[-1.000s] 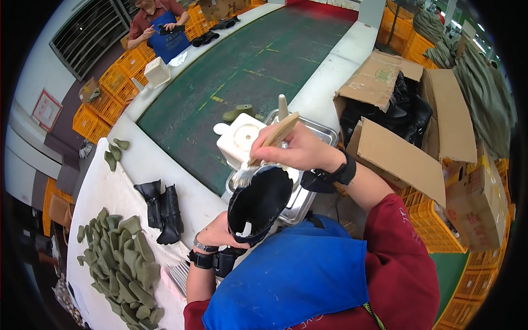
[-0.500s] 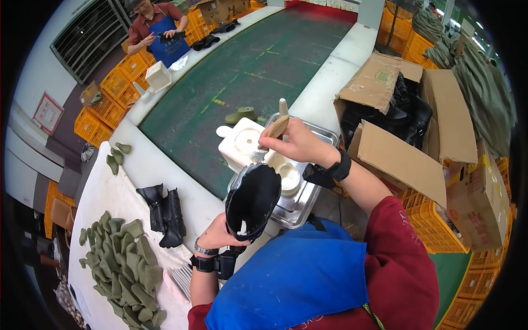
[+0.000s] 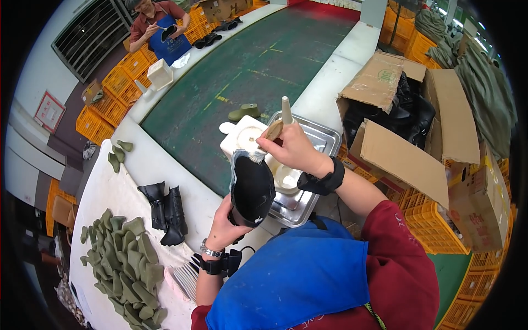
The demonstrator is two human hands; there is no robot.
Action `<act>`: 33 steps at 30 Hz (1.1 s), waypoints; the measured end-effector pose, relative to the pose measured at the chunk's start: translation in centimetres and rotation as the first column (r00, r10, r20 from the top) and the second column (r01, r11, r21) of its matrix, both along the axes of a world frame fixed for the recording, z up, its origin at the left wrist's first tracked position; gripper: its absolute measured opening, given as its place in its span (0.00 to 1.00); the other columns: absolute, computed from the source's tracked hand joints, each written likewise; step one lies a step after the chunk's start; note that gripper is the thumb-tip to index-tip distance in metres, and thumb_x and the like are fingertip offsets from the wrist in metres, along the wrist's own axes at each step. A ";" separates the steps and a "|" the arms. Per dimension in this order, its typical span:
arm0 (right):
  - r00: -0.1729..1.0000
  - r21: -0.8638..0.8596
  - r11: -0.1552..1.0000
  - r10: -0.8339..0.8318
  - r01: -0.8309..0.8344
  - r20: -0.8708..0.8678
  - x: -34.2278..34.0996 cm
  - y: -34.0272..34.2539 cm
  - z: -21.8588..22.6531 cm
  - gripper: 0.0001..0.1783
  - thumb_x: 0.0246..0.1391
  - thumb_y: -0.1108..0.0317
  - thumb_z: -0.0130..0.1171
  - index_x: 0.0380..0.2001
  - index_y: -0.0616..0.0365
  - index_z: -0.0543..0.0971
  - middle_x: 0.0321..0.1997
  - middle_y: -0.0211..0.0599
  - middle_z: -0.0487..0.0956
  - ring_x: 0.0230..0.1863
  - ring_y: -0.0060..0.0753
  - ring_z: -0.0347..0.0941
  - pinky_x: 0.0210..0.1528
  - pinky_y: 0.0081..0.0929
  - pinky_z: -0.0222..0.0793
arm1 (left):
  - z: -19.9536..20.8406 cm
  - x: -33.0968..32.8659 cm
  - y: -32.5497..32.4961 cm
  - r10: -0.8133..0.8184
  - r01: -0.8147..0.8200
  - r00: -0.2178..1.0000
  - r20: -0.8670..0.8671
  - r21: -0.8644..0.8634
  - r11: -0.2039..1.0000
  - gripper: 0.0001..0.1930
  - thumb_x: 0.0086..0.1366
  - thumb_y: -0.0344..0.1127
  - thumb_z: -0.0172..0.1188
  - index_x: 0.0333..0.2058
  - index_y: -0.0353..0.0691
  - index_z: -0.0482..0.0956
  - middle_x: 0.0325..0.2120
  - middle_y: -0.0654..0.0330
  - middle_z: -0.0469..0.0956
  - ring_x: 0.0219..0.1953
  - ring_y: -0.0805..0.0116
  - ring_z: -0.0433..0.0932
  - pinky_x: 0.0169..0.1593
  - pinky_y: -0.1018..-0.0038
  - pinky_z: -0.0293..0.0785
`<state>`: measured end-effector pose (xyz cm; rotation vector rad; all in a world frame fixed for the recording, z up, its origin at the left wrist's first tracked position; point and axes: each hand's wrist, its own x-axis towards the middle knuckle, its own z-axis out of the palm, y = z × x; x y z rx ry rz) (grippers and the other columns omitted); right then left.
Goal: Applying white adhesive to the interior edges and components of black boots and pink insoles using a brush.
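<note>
My left hand (image 3: 221,228) is closed round the lower side of a black shoe upper (image 3: 250,192), its wide opening facing up. In my right hand (image 3: 298,149) is a flat brush (image 3: 273,131) with a wooden handle. Its pale bristles touch the upper's far edge. Just beyond is a square white container (image 3: 241,137) with a round recess in its top. A round white pot (image 3: 287,177) sits in a metal tray (image 3: 328,136) under my right hand, partly covered by it. A pale cone-shaped piece (image 3: 286,109) stands upright behind that hand.
Olive-green shaped pieces (image 3: 125,261) are heaped at left, beside black uppers (image 3: 175,217). Another green piece (image 3: 245,111) lies on the green belt (image 3: 220,82). At right, an open carton (image 3: 396,159) holds black uppers. Across the belt, a co-worker (image 3: 165,33) handles a black upper.
My left hand has raised the upper slightly and shifted it left. The brush has moved a little left and down, along the upper's far edge. The co-worker's hands have risen.
</note>
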<state>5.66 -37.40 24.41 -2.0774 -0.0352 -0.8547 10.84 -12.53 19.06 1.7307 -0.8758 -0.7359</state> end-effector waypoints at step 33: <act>0.995 -0.104 0.990 0.097 -0.093 0.035 0.1 0.9 -1.8 0.09 0.47 0.67 0.58 0.21 0.63 0.75 0.14 0.40 0.71 0.15 0.34 0.67 0.19 0.26 0.61 | -0.3 0.8 -1.2 0.280 -0.251 0.586 0.761 -0.158 0.955 0.42 0.35 0.30 0.67 0.55 0.39 0.62 0.44 0.53 0.69 0.45 0.56 0.68 0.53 0.59 0.57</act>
